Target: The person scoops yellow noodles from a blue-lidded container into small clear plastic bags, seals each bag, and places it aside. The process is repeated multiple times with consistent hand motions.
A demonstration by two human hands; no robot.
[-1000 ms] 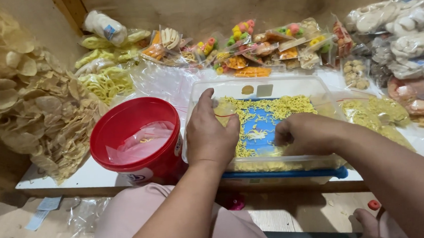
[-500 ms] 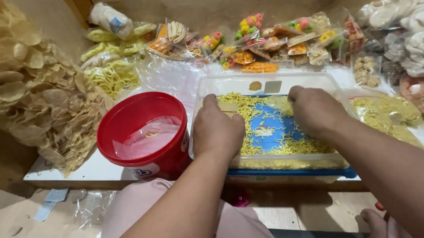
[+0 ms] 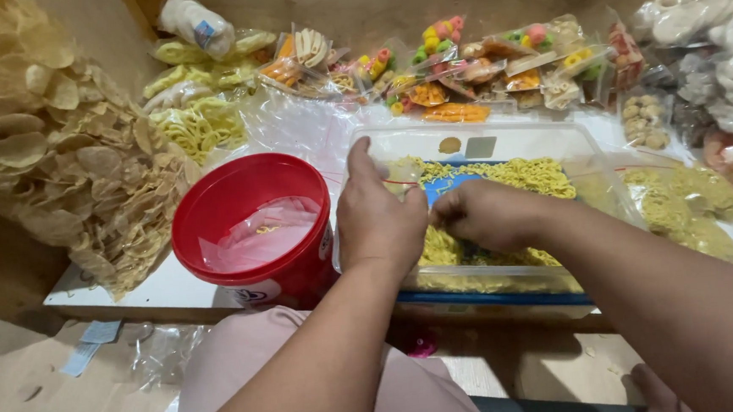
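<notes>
A clear plastic tub [image 3: 498, 137] with a blue bottom holds thin yellow noodle-like crackers [image 3: 509, 177]. My left hand [image 3: 377, 215] rests at the tub's left wall, fingers together, pushing into the yellow crackers. Just right of it, my right hand [image 3: 486, 214] is curled inside the tub, its fingers closed on a pinch of crackers. Left of the tub stands a red bucket [image 3: 253, 226] lined with a thin clear bag, with only a few crumbs inside.
A big bag of pale round crackers [image 3: 49, 140] fills the left side. Small packets of coloured snacks [image 3: 460, 64] line the back. White crackers in bags [image 3: 721, 40] sit at the far right, and bagged yellow crackers [image 3: 680, 204] lie right of the tub.
Both hands have come together at the tub's left half; my right hand slid left toward my left hand and curled shut on crackers.
</notes>
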